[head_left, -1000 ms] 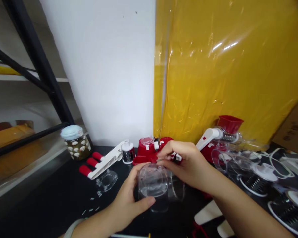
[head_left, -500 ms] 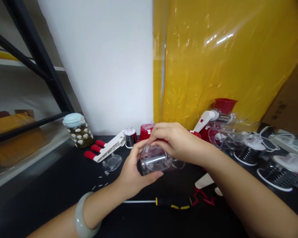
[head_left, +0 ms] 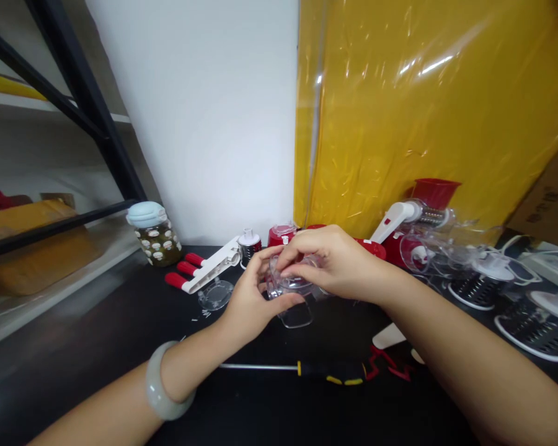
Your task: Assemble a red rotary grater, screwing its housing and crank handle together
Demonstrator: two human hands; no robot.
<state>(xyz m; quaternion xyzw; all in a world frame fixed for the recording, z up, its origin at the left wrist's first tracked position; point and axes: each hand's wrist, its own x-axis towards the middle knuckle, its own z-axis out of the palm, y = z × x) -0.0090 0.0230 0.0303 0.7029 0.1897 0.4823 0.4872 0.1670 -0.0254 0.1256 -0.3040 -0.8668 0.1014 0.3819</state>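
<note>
- Because its walls look thin and hollow, the see-through plastic part point(head_left: 290, 284) would probably be felt as light and stiff, with almost no give; it is held just below the middle of the frame, above the dark surface point(head_left: 260, 415).
- By the left hand point(head_left: 247, 305) it is grasped from the left side, the fingers wrapped behind it and the thumb laid along its near side.
- At its top, the bunched fingers of the right hand point(head_left: 341, 263) are set; whether a small piece is pinched between them cannot be told, since the tips are partly hidden.
- Smooth, glossy faces could slide under dry skin, so a broad grip around the thicker body is judged safer than one on a thin rim.
- Cracking might be caused by a hard squeeze or twist at the edges; firm, even pressure would be better borne.
- Nearest below, at lower centre, the screwdriver point(head_left: 332, 370) is laid flat; its ribless-looking handle would likely be gripped more surely than its slim metal shaft point(head_left: 260, 367).
</note>
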